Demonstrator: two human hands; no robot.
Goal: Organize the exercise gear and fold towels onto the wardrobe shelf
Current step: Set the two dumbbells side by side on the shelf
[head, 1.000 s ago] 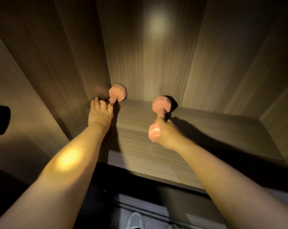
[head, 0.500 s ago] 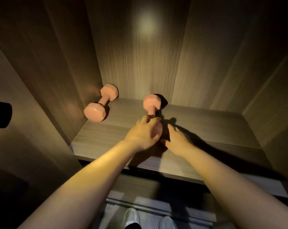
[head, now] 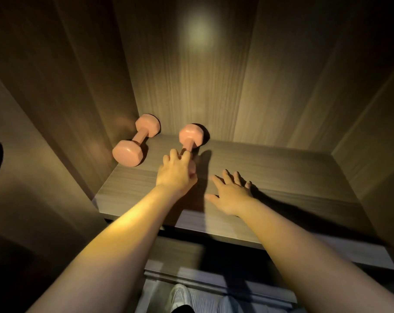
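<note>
**Wardrobe interior, wood-grain finish, dim warm light**

Back panel (head: 214, 98): vertical brown-grey grain, with a round pale spot of light (head: 197, 35) high up. Left side panel (head: 67, 75) and right side panel (head: 367, 114): same finish, darkening toward the outer edges. Shelf (head: 293, 177): horizontal grain, meeting all three panels. Beneath its front edge: a dark recess, then a grey moulded ledge (head: 225, 282). Floor (head: 205, 301): pale, ribbed, seen only at the bottom edge.

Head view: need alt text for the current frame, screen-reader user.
A person's left hand grips a pink dumbbell on a wooden wardrobe shelf, while the right hand is spread open on the shelf beside it. A second pink dumbbell lies free in the shelf's back left corner.
</note>
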